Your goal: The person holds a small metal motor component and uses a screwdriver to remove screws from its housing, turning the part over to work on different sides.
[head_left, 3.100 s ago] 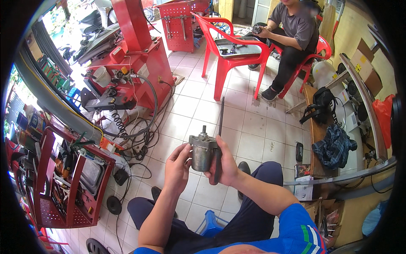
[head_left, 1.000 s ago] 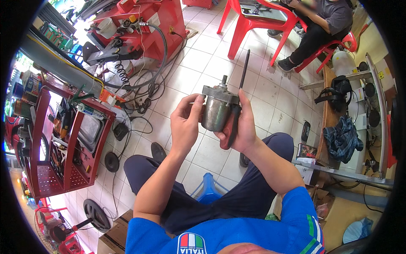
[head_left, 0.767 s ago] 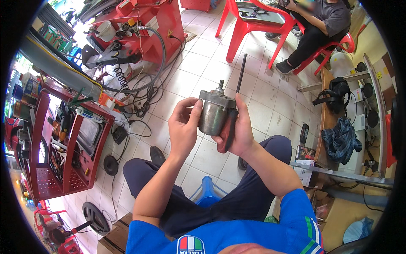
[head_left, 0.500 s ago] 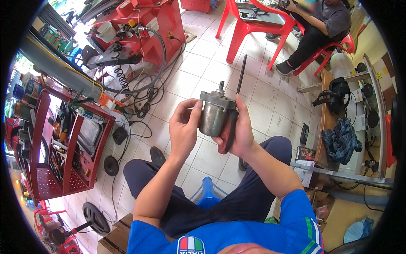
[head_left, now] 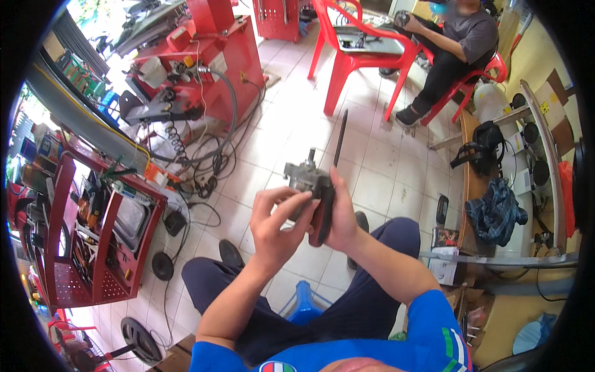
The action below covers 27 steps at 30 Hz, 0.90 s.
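Note:
A small metal starter motor (head_left: 302,173) with a short toothed shaft is held out over the floor in front of me, its shaft pointing up. My left hand (head_left: 276,226) is closed at its near-left side, thumb and fingers pressed together over the casing and hiding much of it. Against the motor's right side, my right hand (head_left: 342,217) grips a screwdriver (head_left: 321,224) with a red and black handle. The long dark blade stands up past the motor. How far the right fingers wrap the motor itself is hidden.
A blue stool (head_left: 304,301) stands between my knees. To the left is a red tool cart (head_left: 93,286) with many tools; cables (head_left: 214,164) lie beyond it near a red machine (head_left: 232,68). Ahead, a red chair (head_left: 341,59) bears a tray, and a seated person (head_left: 462,40) handles a round part.
Both hands have brought the motor and screwdriver lower and nearer to me. My left fingers have shifted across the motor's casing, covering more of it. The view has tilted slightly.

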Each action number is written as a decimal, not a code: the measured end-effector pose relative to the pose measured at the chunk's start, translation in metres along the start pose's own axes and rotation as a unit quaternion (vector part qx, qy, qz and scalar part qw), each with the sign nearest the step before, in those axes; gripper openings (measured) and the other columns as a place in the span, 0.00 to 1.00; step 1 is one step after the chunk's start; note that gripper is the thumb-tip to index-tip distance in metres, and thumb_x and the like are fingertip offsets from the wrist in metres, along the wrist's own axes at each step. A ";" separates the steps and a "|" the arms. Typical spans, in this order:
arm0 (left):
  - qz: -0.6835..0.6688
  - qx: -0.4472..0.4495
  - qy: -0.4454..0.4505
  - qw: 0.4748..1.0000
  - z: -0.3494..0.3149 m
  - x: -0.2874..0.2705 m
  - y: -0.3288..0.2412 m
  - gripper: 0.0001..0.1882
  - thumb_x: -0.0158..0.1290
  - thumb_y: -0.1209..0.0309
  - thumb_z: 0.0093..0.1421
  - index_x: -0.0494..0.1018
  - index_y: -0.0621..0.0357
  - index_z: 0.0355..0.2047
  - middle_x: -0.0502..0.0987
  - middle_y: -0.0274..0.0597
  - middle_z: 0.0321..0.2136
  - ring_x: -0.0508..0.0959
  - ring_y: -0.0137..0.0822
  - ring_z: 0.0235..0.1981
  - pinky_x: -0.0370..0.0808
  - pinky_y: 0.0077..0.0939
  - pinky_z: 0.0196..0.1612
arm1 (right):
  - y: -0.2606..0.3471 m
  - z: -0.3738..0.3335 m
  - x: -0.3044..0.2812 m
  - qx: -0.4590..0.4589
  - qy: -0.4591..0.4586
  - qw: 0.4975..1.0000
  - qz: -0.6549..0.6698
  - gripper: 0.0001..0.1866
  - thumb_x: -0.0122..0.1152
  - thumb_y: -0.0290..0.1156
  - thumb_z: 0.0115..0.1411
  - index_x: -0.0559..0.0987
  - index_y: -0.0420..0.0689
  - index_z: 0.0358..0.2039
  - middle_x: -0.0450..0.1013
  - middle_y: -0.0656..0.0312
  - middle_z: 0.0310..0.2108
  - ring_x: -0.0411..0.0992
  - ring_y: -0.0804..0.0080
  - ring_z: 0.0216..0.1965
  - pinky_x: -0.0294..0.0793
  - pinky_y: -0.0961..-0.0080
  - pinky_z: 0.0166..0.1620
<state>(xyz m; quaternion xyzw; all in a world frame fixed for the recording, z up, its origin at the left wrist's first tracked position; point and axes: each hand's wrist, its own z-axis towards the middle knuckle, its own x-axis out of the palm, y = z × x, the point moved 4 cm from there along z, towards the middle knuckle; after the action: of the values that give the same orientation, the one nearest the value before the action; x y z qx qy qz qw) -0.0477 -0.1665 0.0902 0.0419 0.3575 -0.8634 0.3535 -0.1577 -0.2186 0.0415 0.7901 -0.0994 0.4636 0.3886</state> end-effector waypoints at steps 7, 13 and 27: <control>0.031 0.004 -0.022 0.999 0.001 0.004 0.006 0.16 0.69 0.78 0.43 0.83 0.53 0.35 0.77 0.35 0.31 0.75 0.34 0.30 0.73 0.27 0.32 | -0.002 0.002 0.004 -0.001 -0.008 1.000 -0.023 0.35 0.36 0.69 0.65 0.75 0.51 0.45 0.75 0.66 0.33 0.74 0.77 0.28 0.71 0.79 0.22; 0.047 0.030 -0.030 0.998 0.004 0.003 0.006 0.15 0.69 0.80 0.45 0.82 0.55 0.35 0.77 0.39 0.32 0.77 0.33 0.30 0.74 0.25 0.29 | 0.000 0.002 0.005 -0.004 0.009 0.999 -0.039 0.35 0.39 0.70 0.63 0.76 0.51 0.43 0.75 0.65 0.31 0.73 0.75 0.29 0.70 0.77 0.27; 0.034 -0.026 -0.028 0.999 0.001 0.010 0.011 0.14 0.69 0.76 0.46 0.80 0.57 0.34 0.77 0.41 0.33 0.78 0.38 0.31 0.75 0.29 0.32 | -0.006 0.006 0.000 -0.012 -0.025 1.000 -0.001 0.33 0.42 0.69 0.63 0.76 0.52 0.47 0.77 0.64 0.36 0.76 0.75 0.36 0.72 0.76 0.33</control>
<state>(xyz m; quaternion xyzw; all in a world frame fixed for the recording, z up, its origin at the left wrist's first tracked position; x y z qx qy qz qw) -0.0478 -0.1781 0.0817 0.0207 0.3681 -0.8422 0.3935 -0.1508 -0.2189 0.0372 0.7969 -0.1133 0.4422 0.3957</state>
